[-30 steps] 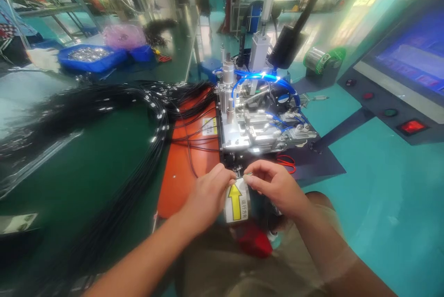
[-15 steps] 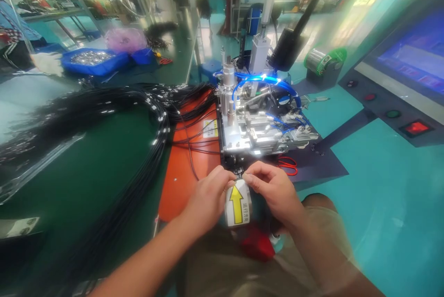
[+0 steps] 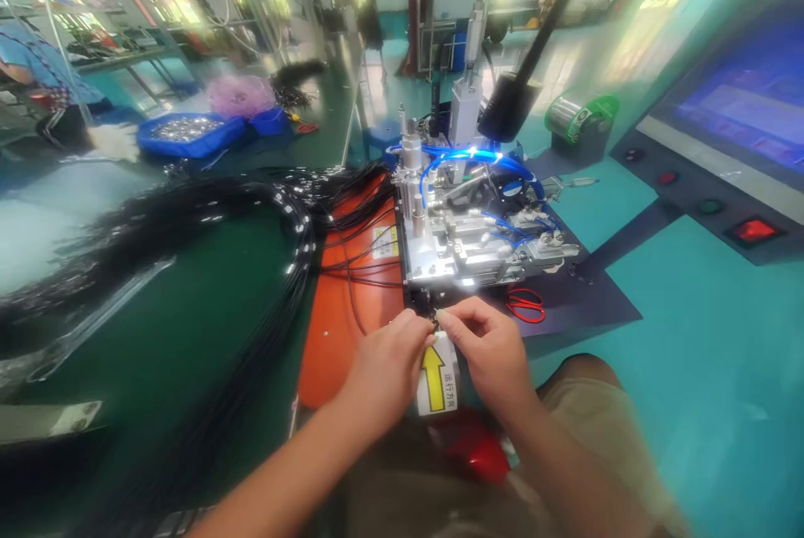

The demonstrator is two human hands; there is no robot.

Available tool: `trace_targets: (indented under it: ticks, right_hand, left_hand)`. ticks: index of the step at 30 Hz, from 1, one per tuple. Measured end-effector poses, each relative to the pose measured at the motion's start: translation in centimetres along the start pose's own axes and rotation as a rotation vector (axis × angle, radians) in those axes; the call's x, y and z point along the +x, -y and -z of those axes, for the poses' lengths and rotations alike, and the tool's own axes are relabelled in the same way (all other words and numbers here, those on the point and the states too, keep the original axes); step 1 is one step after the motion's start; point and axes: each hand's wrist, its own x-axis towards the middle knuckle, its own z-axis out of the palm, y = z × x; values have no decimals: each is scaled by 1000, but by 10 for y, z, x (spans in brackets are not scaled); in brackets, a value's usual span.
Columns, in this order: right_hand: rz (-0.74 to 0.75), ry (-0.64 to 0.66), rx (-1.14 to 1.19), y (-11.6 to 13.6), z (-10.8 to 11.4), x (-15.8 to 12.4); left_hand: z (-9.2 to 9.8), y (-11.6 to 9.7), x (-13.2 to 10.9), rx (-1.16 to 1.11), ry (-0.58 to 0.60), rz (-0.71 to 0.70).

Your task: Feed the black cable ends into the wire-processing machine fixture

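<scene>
At the front edge of a metal machine (image 3: 471, 245) with blue air tubes, my left hand (image 3: 393, 362) and my right hand (image 3: 490, 349) nearly meet at the fingertips. Both are closed in a pinch; whatever they hold is too small to make out. Just below the fingertips is a white label (image 3: 438, 379) with a yellow arrow. Thin black cables (image 3: 370, 278) run across an orange plate (image 3: 339, 337) to the machine, left of my hands.
A large bundle of black cables (image 3: 264, 337) curves over the green table. Red-handled scissors (image 3: 526, 305) lie right of my hands. Behind are a wire spool (image 3: 581, 119) and a blue tray (image 3: 188, 134) of small parts. A control panel (image 3: 722, 186) stands right; a person sits far left.
The view has shifted slightly, so the surroundings appear a little lower. My hands stay pinched close together at the machine's front, with the left fingers a little nearer the right ones.
</scene>
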Motion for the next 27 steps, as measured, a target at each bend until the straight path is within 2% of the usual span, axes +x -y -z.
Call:
trace_targets:
  ticks: [3, 6, 10, 12, 14, 19, 22, 27]
  right_hand:
    - [7, -27, -80, -2, 3, -3]
    - [-11, 0, -132, -1, 9, -5]
    - [-72, 181, -215, 9, 24, 0]
    - [-102, 296, -259, 15, 30, 5]
    - [-118, 357, -259, 19, 34, 9]
    - [-144, 356, -79, 14, 37, 10]
    - [-161, 406, -71, 9, 40, 9]
    - [-159, 382, -82, 14, 40, 12]
  left_hand:
    - [8, -2, 4, 84, 1, -17]
    - [10, 6, 8, 135, -60, -164]
    - [1, 20, 9, 157, -207, -389]
    - [-5, 23, 8, 123, -218, -454]
    - [-9, 24, 8, 52, -214, -425]
    - [-14, 23, 5, -89, -216, -205]
    - [-14, 23, 4, -94, -199, -182]
    - [-14, 23, 5, -100, -194, -192]
